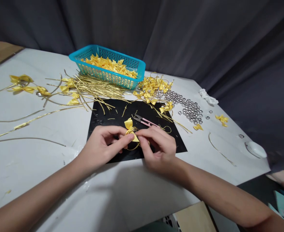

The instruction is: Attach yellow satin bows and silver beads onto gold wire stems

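Over the black mat, a yellow ribbon bow is pinched between the thumb and fingers of my left hand. Gold cord is wound around the bow's middle, and a loop of it hangs below. My right hand is closed on the gold cord at the bow's right side, fingertips close to the left thumb. Just beyond my fingers, pink-handled thread snips lie on the mat. The fingers hide part of the bow's centre.
A blue basket of yellow bows stands at the back. Before it lies a pile of gold cords. Finished-looking bows and silver beads spread to the right. A white oval object sits near the right edge.
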Demonstrator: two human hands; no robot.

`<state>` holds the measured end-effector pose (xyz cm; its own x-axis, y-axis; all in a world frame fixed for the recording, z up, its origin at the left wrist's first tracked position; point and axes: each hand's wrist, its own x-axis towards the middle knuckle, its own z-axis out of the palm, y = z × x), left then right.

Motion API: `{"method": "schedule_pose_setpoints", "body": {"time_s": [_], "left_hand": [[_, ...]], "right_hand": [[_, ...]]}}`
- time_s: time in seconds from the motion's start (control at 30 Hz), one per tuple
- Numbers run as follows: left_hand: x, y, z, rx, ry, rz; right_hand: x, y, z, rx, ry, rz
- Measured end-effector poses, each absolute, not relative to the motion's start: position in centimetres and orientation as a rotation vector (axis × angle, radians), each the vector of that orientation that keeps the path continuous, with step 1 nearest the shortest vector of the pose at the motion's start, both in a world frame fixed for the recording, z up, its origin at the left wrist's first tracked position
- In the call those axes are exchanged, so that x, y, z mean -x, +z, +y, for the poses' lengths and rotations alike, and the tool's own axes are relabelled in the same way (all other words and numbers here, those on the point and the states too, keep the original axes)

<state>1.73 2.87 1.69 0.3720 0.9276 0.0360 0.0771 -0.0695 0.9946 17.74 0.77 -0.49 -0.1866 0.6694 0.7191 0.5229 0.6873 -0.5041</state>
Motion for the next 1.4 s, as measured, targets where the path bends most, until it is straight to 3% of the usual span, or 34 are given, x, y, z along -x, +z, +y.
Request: {"method": "schedule_pose_setpoints", "body": {"time_s": [0.6,0.9,1.4], "left_hand": [[-1.3,1.6,3.1,-1.324,0.823,0.845],[-0.9,0.2,3.3,-1.225,0.778,0.845],[-1.1,0.2,3.2,-1.028,0.862,0.792]], "right_hand": [[-17.8,-0.1,0.9,0.922,0.386,-1.778],[-17.2,-0.5,0.8,0.989,1.081,-1.498],[-17.2,-1.0,1.1,0.965,0.846,-1.564]]}}
